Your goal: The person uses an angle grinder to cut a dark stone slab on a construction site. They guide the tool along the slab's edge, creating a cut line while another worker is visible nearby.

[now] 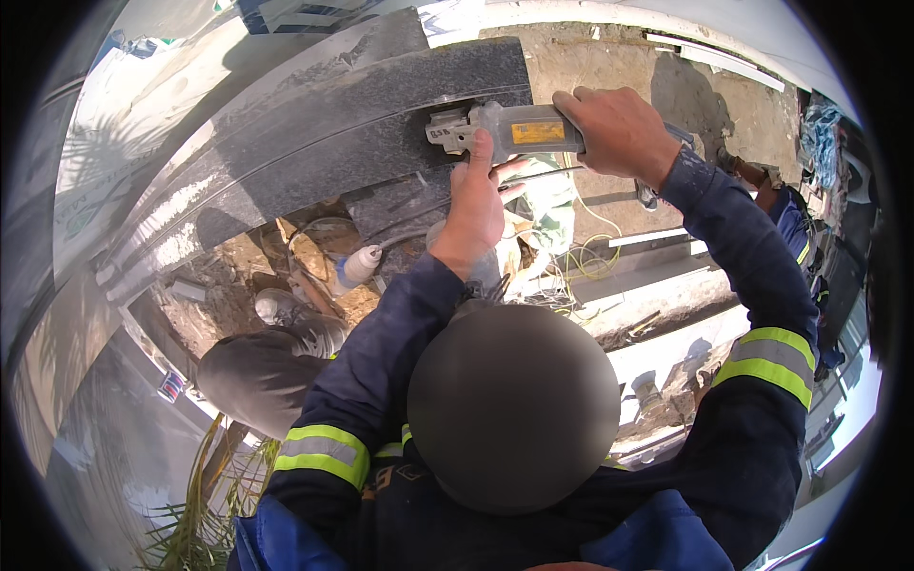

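A grey angle grinder (528,128) with a yellow label lies horizontally over a long dark grey stone slab (324,124) with straight grooves along it. My right hand (619,133) is wrapped around the rear of the grinder's body. My left hand (471,209) holds the tool near its front head from the near side, with one digit raised against the metal and others partly underneath. The grinder's disc is hidden. Just below the slab, a white plastic bottle (357,266) stands among rubble, left of my left forearm.
Yellow cords (581,271) and pale sacking lie below the grinder, beside a long ledge (666,247). Another person in navy (790,214) is at the far right near piled blue material (819,143). White strips (724,67) lie on the dirt; palm fronds (200,485) are at lower left.
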{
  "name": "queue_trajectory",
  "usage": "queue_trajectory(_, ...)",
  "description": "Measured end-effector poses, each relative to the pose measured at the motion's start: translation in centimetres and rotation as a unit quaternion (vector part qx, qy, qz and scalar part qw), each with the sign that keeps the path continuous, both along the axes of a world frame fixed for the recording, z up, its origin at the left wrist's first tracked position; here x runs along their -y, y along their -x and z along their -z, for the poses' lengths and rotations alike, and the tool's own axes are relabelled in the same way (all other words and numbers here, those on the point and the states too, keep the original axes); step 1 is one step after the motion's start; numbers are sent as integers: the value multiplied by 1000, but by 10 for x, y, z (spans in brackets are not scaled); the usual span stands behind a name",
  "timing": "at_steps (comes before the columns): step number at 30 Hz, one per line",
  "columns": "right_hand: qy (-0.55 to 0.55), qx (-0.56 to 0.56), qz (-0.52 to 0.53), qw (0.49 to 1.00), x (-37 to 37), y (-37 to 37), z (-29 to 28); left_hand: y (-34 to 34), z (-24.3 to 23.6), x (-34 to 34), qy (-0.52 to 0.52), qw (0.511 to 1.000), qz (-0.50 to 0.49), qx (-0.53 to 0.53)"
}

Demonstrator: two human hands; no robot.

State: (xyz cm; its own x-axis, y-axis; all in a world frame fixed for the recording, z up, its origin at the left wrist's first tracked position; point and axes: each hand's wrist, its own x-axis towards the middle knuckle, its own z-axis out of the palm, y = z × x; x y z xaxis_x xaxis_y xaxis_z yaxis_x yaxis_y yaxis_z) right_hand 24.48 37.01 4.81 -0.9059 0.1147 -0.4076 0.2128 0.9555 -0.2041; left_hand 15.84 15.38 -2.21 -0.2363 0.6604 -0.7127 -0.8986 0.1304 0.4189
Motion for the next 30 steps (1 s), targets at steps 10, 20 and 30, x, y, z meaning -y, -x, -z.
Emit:
queue_trajectory(10, -5, -29, -2, 1000, -4, -7, 9, -3, 0, -2, 6, 1000, 16, -11)
queue_trajectory(20, 2, -18, 0, 1000, 0, -1, 18, 5, 5, 3, 3, 1000, 22, -10)
queue_trajectory(30, -5, -33, -1, 999, -5, -7, 11, -3, 2, -5, 8, 1000, 12, -13)
